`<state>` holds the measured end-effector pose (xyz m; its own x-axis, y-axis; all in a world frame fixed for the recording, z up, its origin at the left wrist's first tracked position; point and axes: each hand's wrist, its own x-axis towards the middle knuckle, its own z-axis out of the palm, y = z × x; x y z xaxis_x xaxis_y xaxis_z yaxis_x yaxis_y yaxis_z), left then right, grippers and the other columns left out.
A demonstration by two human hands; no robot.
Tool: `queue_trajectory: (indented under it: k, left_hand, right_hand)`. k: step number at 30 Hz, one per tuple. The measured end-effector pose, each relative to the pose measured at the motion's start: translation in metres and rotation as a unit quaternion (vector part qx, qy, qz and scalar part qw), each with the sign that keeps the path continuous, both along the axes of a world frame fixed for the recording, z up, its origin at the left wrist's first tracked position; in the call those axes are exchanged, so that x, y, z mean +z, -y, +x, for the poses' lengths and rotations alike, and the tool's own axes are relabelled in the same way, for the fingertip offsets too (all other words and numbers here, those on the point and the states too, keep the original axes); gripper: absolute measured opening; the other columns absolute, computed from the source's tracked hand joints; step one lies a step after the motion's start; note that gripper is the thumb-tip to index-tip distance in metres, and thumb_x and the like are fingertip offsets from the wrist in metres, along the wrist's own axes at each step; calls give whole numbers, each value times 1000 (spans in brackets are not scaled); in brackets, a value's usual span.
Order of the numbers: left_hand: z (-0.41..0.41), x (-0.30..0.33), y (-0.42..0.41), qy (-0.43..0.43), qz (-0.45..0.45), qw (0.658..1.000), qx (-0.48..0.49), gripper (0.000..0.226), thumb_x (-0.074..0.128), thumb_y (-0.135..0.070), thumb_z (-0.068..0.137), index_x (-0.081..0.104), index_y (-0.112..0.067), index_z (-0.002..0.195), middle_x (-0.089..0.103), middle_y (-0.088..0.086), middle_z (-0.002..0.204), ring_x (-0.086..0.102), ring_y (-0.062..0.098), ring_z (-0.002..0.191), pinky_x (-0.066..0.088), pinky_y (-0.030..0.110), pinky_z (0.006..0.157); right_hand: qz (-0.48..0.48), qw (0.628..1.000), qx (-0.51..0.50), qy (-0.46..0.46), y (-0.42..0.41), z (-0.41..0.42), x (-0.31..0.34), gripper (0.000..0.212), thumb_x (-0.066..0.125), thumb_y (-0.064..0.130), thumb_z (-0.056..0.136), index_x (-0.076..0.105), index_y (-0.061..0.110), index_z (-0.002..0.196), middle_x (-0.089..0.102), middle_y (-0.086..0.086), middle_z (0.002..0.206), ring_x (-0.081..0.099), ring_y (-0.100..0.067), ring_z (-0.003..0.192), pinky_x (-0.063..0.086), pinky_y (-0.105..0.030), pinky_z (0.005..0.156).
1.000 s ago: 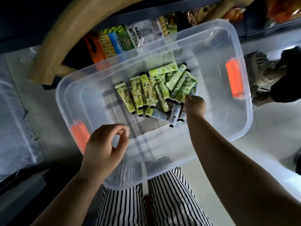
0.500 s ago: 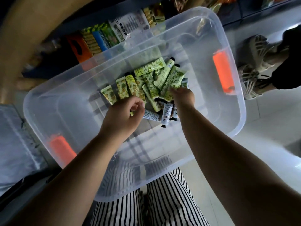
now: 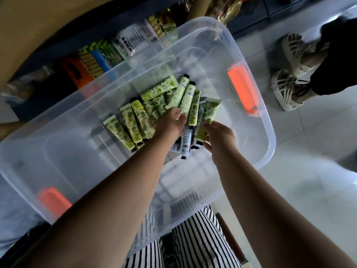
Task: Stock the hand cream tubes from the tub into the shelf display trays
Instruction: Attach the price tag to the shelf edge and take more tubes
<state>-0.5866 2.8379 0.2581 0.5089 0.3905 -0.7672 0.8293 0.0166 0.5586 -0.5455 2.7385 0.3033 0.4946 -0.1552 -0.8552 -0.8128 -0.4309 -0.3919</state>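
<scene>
A clear plastic tub (image 3: 270,132) with orange handles rests on my lap. A pile of green patterned hand cream tubes (image 3: 133,122) with black caps lies on its floor. My left hand (image 3: 171,123) reaches into the middle of the pile, its fingers curled down over some pale green tubes (image 3: 185,95). Just to its right, my right hand (image 3: 219,135) pinches the lower end of a green tube (image 3: 210,111); more tubes lie beneath it. Both sets of fingertips are partly hidden among the tubes.
Beyond the tub a low shelf (image 3: 100,57) holds packaged goods in orange, blue and green. Another person's sandalled feet (image 3: 289,74) stand on the pale tiled floor at the right. My striped trousers (image 3: 193,240) show under the tub's near edge.
My left hand has moved from the tub's near side forward and right into the tube pile, beside my right hand. The right hand stayed on the tubes and now holds one.
</scene>
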Motion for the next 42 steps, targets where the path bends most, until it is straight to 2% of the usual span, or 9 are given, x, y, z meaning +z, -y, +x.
queue_trajectory:
  k: [8,15,19,23,27,31,33,38,42]
  left_hand:
    - [13,-21,5,-78,166,978,-98,38,58,-31,88,58,-4,116,61,15,117,61,30,102,49,33,73]
    - [8,-2,-10,-40,6,995,90,34,66,-28,82,61,-6,108,67,10,105,64,24,90,52,32,76]
    - [-30,27,-24,54,-42,978,198,30,63,-36,82,58,-11,98,61,-3,85,54,9,70,47,19,61]
    - [-57,43,-46,138,-105,934,312,6,56,-28,89,56,-22,89,62,1,102,58,11,96,48,22,81]
    - [-62,34,-66,135,-128,904,386,17,46,-38,94,51,-24,103,53,6,118,54,17,109,46,31,95]
    - [-49,31,-66,102,-196,866,449,29,41,-45,94,48,-18,100,54,3,77,56,12,62,51,30,60]
    - [-47,32,-58,72,-225,890,391,40,45,-54,89,51,-17,101,50,0,64,51,9,49,45,27,49]
    - [-53,43,-40,20,-297,874,384,10,59,-14,86,51,-10,83,45,0,56,43,6,36,38,15,38]
    - [-70,50,-40,60,-300,867,394,16,53,-30,91,53,-14,87,53,3,65,50,11,50,44,18,43]
  right_hand:
    - [40,998,17,-35,10,9,5,18,59,15,87,59,18,70,56,-9,82,51,-19,75,39,-25,60]
    - [47,998,19,-33,11,11,7,18,60,18,85,62,18,68,58,-7,82,53,-19,79,43,-32,75]
    - [75,997,16,-31,10,11,8,13,60,20,87,62,20,74,61,-2,79,55,-18,81,45,-32,80]
    - [109,991,62,-37,4,8,8,5,62,21,86,65,19,83,62,-4,85,55,-19,84,42,-33,81]
    - [109,992,57,-36,-1,6,6,4,62,19,86,64,19,83,63,-2,84,56,-19,84,42,-31,78]
    - [122,989,73,-36,-7,1,6,4,62,19,86,63,19,82,60,-3,82,51,-21,83,38,-31,74]
    - [125,988,82,-35,-10,-3,6,5,62,18,86,64,20,82,59,-4,82,50,-21,83,36,-33,74]
    - [155,982,91,-62,-14,-16,9,5,58,17,88,63,18,89,62,-1,82,57,-18,79,39,-33,80]
    - [172,976,108,-74,-17,-24,18,3,60,18,87,62,18,89,60,-4,86,55,-19,80,39,-30,74]
